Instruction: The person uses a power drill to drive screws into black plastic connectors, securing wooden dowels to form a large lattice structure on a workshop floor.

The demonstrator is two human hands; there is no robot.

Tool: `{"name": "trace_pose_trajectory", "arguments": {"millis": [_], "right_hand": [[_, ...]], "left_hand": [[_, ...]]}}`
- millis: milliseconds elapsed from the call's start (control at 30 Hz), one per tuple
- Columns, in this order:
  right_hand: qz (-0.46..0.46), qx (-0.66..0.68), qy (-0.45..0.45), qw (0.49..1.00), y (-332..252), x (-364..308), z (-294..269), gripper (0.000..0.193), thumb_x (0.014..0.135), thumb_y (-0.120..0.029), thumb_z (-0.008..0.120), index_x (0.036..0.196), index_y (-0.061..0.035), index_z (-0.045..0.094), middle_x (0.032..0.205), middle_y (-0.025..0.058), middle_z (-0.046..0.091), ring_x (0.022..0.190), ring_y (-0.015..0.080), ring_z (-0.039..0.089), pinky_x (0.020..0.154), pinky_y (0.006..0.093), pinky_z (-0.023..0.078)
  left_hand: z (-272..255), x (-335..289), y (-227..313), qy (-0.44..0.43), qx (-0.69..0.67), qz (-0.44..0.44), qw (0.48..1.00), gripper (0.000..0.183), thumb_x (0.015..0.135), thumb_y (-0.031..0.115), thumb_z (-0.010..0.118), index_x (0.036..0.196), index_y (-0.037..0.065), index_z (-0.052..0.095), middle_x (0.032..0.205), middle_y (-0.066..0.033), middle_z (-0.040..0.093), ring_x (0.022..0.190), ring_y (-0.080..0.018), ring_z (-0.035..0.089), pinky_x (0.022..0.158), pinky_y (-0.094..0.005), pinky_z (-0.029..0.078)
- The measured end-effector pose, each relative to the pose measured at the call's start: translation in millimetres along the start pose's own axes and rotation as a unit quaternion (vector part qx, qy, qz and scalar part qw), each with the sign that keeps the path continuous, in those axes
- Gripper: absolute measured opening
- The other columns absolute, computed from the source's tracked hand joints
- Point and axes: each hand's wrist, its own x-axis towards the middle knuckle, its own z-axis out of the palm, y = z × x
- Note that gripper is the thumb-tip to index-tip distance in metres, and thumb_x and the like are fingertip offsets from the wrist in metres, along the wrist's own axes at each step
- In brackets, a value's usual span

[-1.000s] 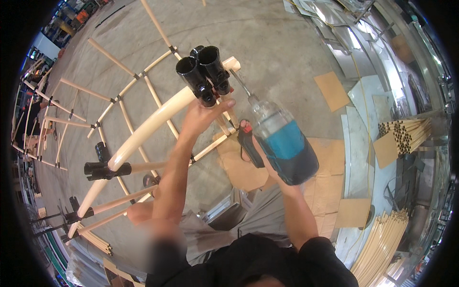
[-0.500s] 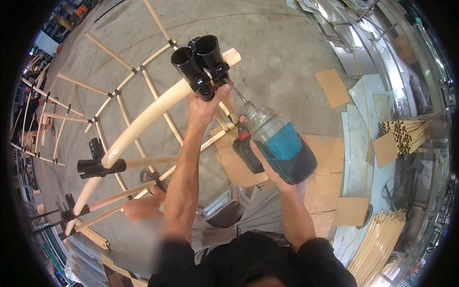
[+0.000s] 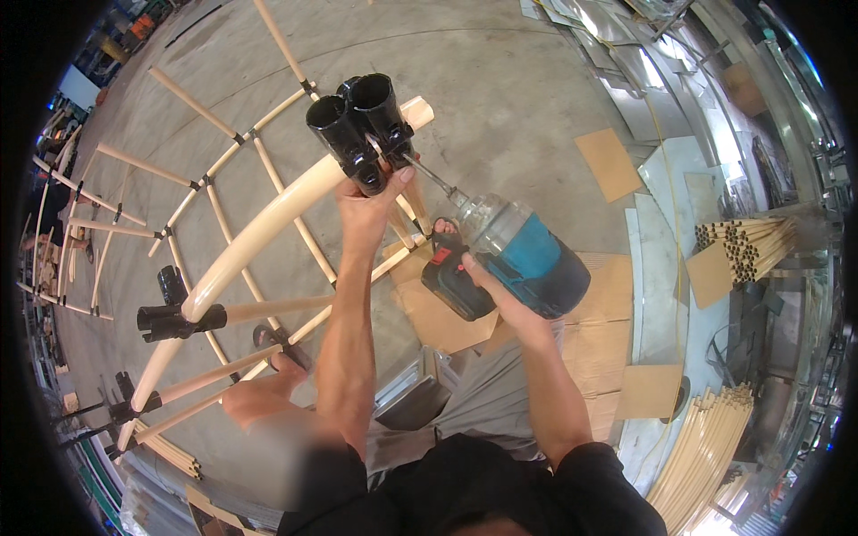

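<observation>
My left hand (image 3: 368, 207) is closed around the underside of a black double-socket pipe connector (image 3: 365, 134) near the upper end of a thick cream tube (image 3: 268, 230). Its thumb lies beside the connector's lower corner. In my right hand (image 3: 511, 308) is a cordless power drill (image 3: 527, 255), teal and black with a clear nose, its battery pointing left. The long driver bit (image 3: 433, 177) slants up to the connector, its tip at or very near a bolt spot by my left thumb. Whether the tip is seated, I cannot tell.
More black connectors (image 3: 181, 322) join cream tubes into a frame at the left. Cardboard (image 3: 597, 348) lies on the floor at the right, near metal sheets and bundled tubes (image 3: 702, 451). A metal box (image 3: 416, 389) stands before me; someone else's blurred arm shows at lower left.
The connector and tube have shifted slightly left in the view. The drill is angled a little flatter, its bit still directed at the connector. Both hands keep their hold.
</observation>
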Motion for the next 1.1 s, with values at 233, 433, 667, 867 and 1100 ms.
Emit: {"name": "trace_pose_trajectory", "arguments": {"millis": [233,433,667,867,1100], "right_hand": [[-0.066,-0.008,0.035,0.997,77,-6,-1,0.018,0.084,-0.012,0.076,0.1,-0.0046,0.071,0.092,0.0041,0.072,0.082,0.0123,0.067,0.076,0.0276,0.052],[-0.011,-0.113,-0.019,0.993,13,-16,-3,0.029,0.077,-0.014,0.079,0.102,-0.003,0.07,0.095,0.0089,0.073,0.086,0.0206,0.071,0.075,0.0305,0.055],[-0.235,-0.216,0.042,0.947,12,-5,-10,0.02,0.072,-0.019,0.081,0.08,-0.0062,0.068,0.077,0.0095,0.069,0.069,0.0246,0.067,0.064,0.0312,0.051],[-0.213,-0.291,0.097,0.928,-21,-9,-4,0.032,0.069,-0.029,0.086,0.07,-0.0076,0.063,0.065,0.0085,0.062,0.061,0.0261,0.062,0.058,0.0328,0.048],[-0.266,-0.21,0.114,0.934,15,-7,-2,0.035,0.07,-0.025,0.087,0.089,-0.0055,0.065,0.081,0.0069,0.067,0.071,0.0225,0.064,0.066,0.0327,0.05]], "left_hand": [[3,1,3,-0.01,-0.002,0.028,1.0,0.024,0.082,0.001,0.075,0.104,-0.001,0.069,0.1,-0.0088,0.072,0.095,-0.0159,0.067,0.085,-0.0323,0.055],[-7,-1,1,-0.01,0.018,0.026,0.999,0.034,0.079,0.011,0.074,0.111,0.002,0.065,0.1,-0.0095,0.071,0.098,-0.02,0.065,0.092,-0.0374,0.049],[-3,-1,0,-0.022,-0.019,0.021,0.999,0.029,0.082,-0.001,0.073,0.111,0.0,0.067,0.104,-0.0097,0.071,0.098,-0.0182,0.067,0.091,-0.0343,0.053],[-5,2,0,-0.028,-0.016,0.034,0.999,0.031,0.083,0.0,0.073,0.113,0.0,0.066,0.105,-0.01,0.071,0.1,-0.0197,0.067,0.092,-0.0358,0.053],[-2,-1,-1,-0.01,-0.033,0.022,0.999,0.031,0.083,-0.001,0.073,0.113,-0.002,0.066,0.108,-0.0107,0.07,0.101,-0.0218,0.068,0.094,-0.037,0.053]]}}
